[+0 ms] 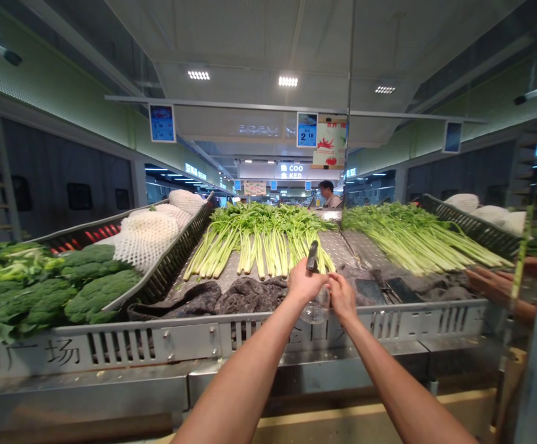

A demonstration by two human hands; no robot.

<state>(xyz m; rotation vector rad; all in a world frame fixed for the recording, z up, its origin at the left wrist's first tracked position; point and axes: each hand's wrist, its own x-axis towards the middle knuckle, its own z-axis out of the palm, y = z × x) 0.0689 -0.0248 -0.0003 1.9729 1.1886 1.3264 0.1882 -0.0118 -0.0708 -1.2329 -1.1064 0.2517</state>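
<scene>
A clear spray bottle [315, 308] with a black spray head is held over the front edge of the display. My left hand [306, 280] is closed around its neck, just below the head. Against the bottle's right side, my right hand [342, 293] has its fingers bent in and meeting the left fingertips; part of its grip is hidden. Just beyond both hands, bunches of celery [268, 237] lie in a row on a metal shelf, leaves away from me and stalk ends toward me. Crumpled dark grey cloth [250, 296] runs along the shelf's front.
At left, a dark crate [166, 253] holds produce in white foam nets [145, 234], beside heaped broccoli [97, 290]. A slotted metal rail [134, 342] edges the display. The mirror [416, 240] at right reflects celery and hands. Price signs [307, 129] hang above; a person [329, 194] stands far back.
</scene>
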